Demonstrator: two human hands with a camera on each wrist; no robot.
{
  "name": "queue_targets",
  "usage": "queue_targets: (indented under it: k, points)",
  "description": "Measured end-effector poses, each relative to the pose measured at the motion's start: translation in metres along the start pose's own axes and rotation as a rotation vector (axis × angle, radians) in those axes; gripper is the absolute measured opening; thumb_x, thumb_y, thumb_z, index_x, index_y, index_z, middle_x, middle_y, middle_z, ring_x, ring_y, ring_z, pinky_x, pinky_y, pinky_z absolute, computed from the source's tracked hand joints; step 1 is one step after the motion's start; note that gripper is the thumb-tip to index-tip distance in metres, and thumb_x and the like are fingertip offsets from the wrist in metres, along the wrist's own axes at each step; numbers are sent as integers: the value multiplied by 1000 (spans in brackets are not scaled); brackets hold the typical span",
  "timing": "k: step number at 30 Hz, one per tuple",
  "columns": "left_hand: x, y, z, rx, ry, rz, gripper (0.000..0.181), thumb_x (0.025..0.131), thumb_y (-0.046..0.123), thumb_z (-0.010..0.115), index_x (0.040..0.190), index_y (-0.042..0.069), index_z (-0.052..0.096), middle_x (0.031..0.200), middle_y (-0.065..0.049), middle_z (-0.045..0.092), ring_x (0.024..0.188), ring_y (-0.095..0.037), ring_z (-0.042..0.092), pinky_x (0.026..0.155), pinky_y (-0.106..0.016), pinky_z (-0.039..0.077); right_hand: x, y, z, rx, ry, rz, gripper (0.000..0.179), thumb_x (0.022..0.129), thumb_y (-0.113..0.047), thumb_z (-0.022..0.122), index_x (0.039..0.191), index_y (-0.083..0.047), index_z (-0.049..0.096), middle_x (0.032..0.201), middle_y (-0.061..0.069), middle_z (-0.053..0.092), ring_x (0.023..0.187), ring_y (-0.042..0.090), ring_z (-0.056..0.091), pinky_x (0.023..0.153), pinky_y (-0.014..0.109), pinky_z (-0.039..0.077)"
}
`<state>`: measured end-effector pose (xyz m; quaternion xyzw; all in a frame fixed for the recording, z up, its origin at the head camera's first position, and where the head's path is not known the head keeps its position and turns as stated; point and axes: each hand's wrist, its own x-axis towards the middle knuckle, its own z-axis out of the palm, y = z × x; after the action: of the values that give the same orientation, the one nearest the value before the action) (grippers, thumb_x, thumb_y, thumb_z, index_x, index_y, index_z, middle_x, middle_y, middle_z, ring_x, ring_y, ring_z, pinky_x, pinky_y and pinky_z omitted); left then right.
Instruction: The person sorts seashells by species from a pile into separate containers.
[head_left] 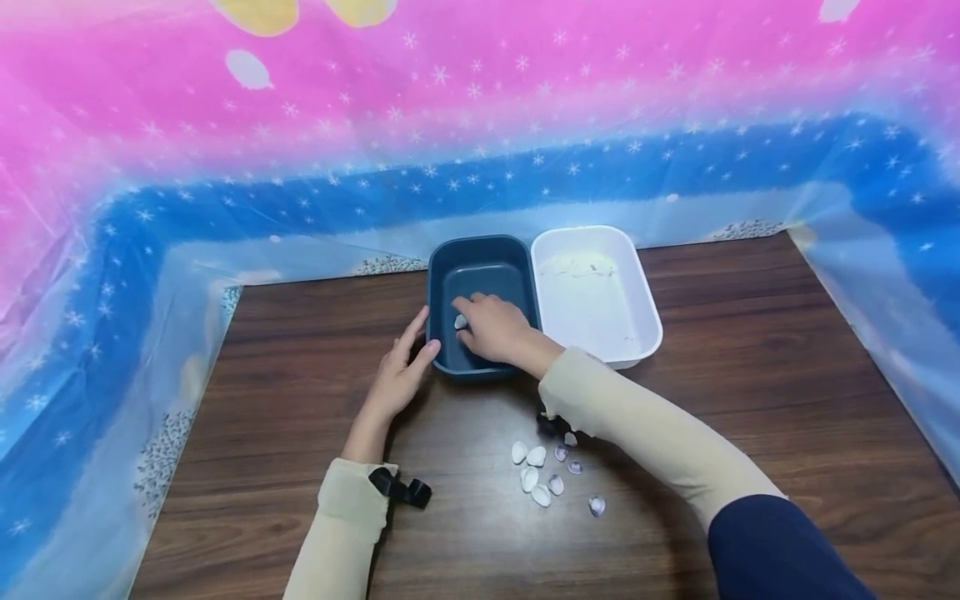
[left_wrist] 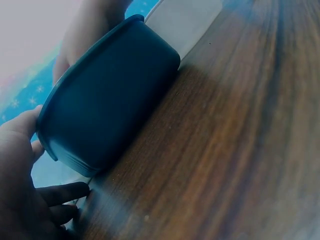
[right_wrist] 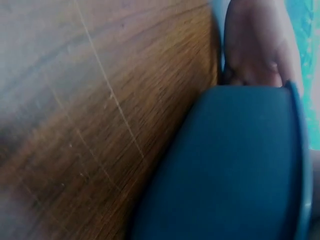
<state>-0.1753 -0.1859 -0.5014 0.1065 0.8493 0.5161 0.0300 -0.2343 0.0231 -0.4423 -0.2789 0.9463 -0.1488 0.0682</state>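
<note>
A dark teal plastic basin [head_left: 483, 367] stands on the table. Inside it my right hand [head_left: 495, 327] reaches low and pinches a small white seashell [head_left: 461, 322] between thumb and fingers. My left hand [head_left: 397, 375] rests against the basin's left side, thumb at the rim and fingers fairly straight. In the left wrist view, the left thumb [left_wrist: 25, 122] meets the rim while other fingers sit lower by the wall. The right wrist view shows mostly the basin's outer wall [right_wrist: 225, 165], and the shell is hidden there.
A white basin [head_left: 592, 312] adjoins the dark one on its right, with small bits inside. Several white and purplish shells [head_left: 536, 456] lie on the wooden table [head_left: 285, 375] nearer me, beneath the right forearm. A patterned pink and blue cloth [head_left: 480, 150] surrounds the table.
</note>
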Motion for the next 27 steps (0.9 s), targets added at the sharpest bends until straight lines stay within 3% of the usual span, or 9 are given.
queue_targets:
  k: [17,27]
  points:
    - [-1,1,-1,2,-5,3,64,112,42,51,170,30,26,168,-11,39,154,-34,37,130,-55,1,-52,-7,-21,219,33,-195,46,105,-26,70,146,-6,63,135,16,67,120,29,66,101,47,55]
    - [1,1,0,-3,-1,-10,62,112,40,52,169,32,28,166,-14,42,154,-36,36,130,-54,0,-84,-14,-22,233,12,-288,35,106,-28,68,135,-9,71,124,7,71,114,21,67,98,41,55]
